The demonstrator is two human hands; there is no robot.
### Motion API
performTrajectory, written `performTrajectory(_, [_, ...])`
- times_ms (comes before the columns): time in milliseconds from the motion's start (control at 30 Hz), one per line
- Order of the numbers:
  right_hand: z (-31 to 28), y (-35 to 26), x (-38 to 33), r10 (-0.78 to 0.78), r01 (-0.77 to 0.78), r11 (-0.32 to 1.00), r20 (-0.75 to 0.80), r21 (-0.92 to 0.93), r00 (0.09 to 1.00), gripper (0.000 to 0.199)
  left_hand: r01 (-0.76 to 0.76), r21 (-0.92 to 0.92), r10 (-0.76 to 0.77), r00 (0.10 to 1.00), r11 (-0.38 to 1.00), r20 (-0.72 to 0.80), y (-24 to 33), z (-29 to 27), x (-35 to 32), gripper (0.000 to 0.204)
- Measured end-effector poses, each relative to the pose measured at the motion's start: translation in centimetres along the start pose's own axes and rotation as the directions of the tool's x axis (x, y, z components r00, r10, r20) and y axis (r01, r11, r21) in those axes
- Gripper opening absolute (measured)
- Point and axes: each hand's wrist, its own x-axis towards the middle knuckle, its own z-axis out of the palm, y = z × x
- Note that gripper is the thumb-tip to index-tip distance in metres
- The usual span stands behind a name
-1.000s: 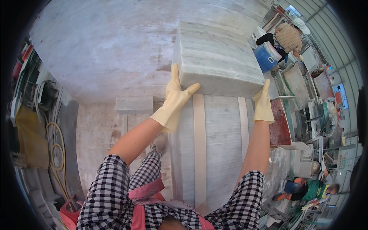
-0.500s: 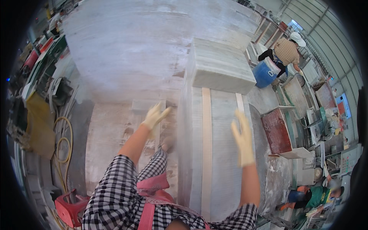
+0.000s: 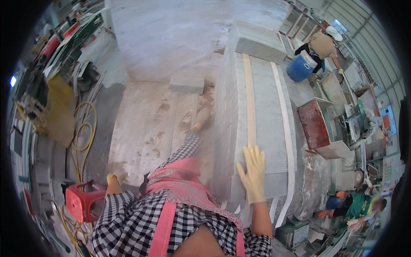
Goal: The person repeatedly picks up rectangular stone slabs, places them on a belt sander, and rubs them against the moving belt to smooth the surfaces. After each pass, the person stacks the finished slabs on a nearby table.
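My right hand (image 3: 252,171), in a cream glove, lies flat with fingers stretched on the near end of a grey stack of stone slabs (image 3: 269,115). Its fingertips touch the end of a tan strip (image 3: 249,98) that runs along the top. A white strip (image 3: 280,111) lies parallel to it and hangs over the near end. Low on the left, my gloved left hand (image 3: 117,176) is out to the side, just past a red plastic stool (image 3: 81,201); its fingers are blurred.
A shorter slab stack (image 3: 261,45) sits across the far end. A small grey block (image 3: 187,84) lies on the stained brown surface ahead. Yellow hose (image 3: 87,128) coils at left. Two other people work at right, one beside a blue barrel (image 3: 300,66).
My right hand has come down from above the stack onto its near end. My left hand has swung back and left toward the stool. The view has shifted, showing the white strip's hanging end.
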Motion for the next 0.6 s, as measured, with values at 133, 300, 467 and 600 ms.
performTrajectory(133, [0.5,0.8,0.3,-0.029,0.03,0.998,-0.026,0.054,0.999,0.059,0.02,-0.023,-0.017,0.992,1.0,0.126,1.8,0.5,1.7,0.05])
performTrajectory(300, [3.0,4.0,3.1,-0.117,0.115,0.992,-0.018,-0.055,0.993,0.059,-0.109,0.529,0.178,0.981,0.841,-0.081,6.5,3.4,2.9,0.052])
performTrajectory(467, [4.3,5.6,4.6,-0.248,0.233,0.964,-0.107,-0.131,0.963,0.05,-0.26,0.411,0.383,0.889,0.874,-0.252,4.5,2.9,-0.8,0.04])
performTrajectory(600, [5.3,3.3,4.7,-0.273,0.28,0.936,0.062,-0.211,0.96,0.064,-0.174,0.38,0.295,0.91,0.908,-0.29,-5.6,-0.2,-6.6,0.039])
